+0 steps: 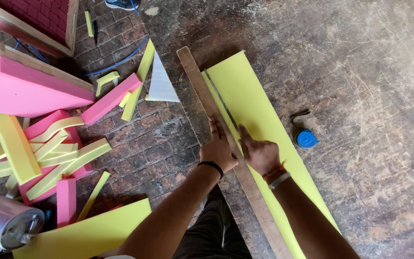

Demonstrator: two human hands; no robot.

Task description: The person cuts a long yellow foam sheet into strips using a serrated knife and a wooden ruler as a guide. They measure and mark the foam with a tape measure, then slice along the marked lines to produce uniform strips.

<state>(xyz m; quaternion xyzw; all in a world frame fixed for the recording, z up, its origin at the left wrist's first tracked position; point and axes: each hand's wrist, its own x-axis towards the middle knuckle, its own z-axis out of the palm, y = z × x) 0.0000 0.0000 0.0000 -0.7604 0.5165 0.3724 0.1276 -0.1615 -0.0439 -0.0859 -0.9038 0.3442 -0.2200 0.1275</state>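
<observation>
While the left hand [218, 151] presses flat on a long wooden straightedge [226, 144], its fingers [215, 127] lie together and stretched along the wood, not wrapped around anything. The straightedge runs diagonally across the worn, scratched floor [374, 72], lying along the left edge of a long yellow foam sheet [259, 110].

The right hand [259, 154] sits just on the other side of the straightedge, resting on the yellow sheet, with its fingers curled in tight. A thin dark blade-like strip [221, 98] runs up along the edge from that hand, but whether the fingers are actually clamped on it I can't tell (the grip is hidden under the knuckles). There's a black band on the left wrist and an orange and a white band on the right one.

Off to the right of the sheet, well apart from both hands, a blue tape measure [306, 138] lies on the floor. Over on the left, on the brick paving [154, 139], there's a messy pile of yellow foam strips [58, 158] mixed with pink foam pieces [111, 98], plus a big pink foam block [25, 86] with a wooden frame and a white triangular offcut [160, 84]. A metal can [5, 223] lies in the bottom left corner, next to another yellow foam piece [87, 235].
</observation>
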